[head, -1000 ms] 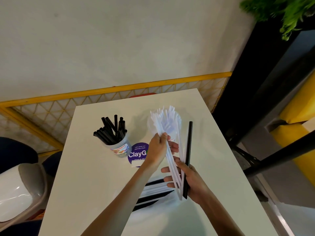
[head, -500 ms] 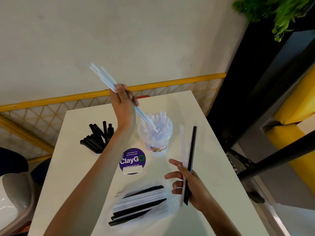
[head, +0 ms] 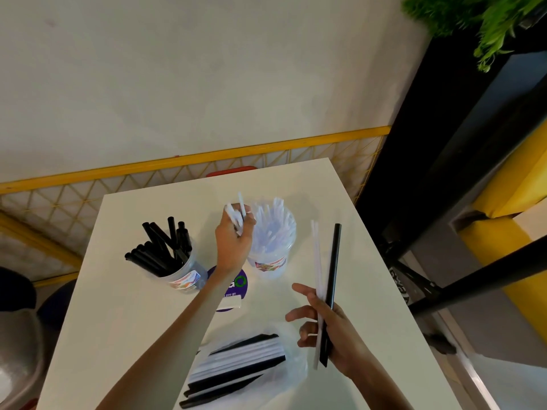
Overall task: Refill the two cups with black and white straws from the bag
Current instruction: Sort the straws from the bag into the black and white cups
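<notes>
Head view: the left hand [head: 233, 244] was curled round a few white straws [head: 236, 215], raised above the bench [head: 118, 321] just left of the rim of the white-straw cup [head: 273, 261]. Their free ends pointed up and away toward the far edge. I could not tell whether their lower ends touched the cup. The right hand [head: 328, 329] hung over the near right of the bench and gripped one black straw [head: 335, 270] and a thin white straw [head: 316, 261] side by side against the palm, with its first two fingers loosely extended to the left. The long axes of both ran near to far, upper ends toward the far edge. The white-straw cup stood upright, its straws fanned upward. The black-straw cup [head: 189, 276] stood to its left, well apart, its straws leaning left and away. A purple sticker [head: 238, 287] lay between the cups, partly hidden by the left forearm. The clear bag [head: 291, 371] lay flat at the near edge, and the mixed straws in it [head: 236, 362] ran crosswise, right ends slightly farther away. A yellow mesh railing [head: 177, 161] bordered the far side of the bench, and a green plant [head: 473, 19] hung at upper right.
</notes>
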A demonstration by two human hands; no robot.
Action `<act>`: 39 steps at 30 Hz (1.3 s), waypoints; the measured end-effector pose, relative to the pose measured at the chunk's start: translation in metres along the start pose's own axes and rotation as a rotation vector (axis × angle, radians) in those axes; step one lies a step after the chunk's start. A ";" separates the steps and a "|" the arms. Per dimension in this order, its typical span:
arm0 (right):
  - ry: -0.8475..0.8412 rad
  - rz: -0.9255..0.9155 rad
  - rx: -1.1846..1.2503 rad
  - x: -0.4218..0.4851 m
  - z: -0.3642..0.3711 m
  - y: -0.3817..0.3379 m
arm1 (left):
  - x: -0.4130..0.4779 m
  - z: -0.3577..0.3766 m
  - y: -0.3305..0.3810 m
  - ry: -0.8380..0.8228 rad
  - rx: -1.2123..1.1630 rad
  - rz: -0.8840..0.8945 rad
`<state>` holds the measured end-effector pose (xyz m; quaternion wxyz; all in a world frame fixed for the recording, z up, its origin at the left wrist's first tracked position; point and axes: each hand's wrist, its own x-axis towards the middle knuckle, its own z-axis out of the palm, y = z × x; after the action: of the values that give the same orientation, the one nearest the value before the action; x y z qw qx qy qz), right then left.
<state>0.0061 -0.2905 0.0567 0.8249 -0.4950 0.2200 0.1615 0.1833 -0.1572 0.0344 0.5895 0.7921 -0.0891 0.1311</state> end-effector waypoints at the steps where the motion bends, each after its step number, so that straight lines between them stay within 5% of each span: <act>1: 0.000 0.002 -0.001 0.000 0.001 0.001 | -0.001 -0.001 -0.002 0.010 0.010 -0.005; 8: -0.014 0.010 -0.005 0.000 0.008 0.004 | 0.002 -0.007 0.006 0.005 0.092 0.125; 19: -0.028 0.000 -0.032 -0.002 0.011 0.006 | -0.029 -0.003 0.002 -0.300 0.829 0.578; 28: -0.022 -0.007 -0.035 -0.002 0.010 0.003 | 0.011 -0.001 -0.005 -0.466 1.100 0.291; 35: -0.030 -0.004 -0.030 -0.001 0.011 0.006 | -0.017 0.006 -0.003 -0.527 1.051 0.544; 39: -0.038 -0.010 -0.031 -0.002 0.012 0.006 | -0.004 0.012 -0.006 -0.556 1.107 0.480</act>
<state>0.0038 -0.2769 0.0585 0.8220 -0.5055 0.1993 0.1703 0.1825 -0.1672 0.0248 0.0049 0.9404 -0.3315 0.0760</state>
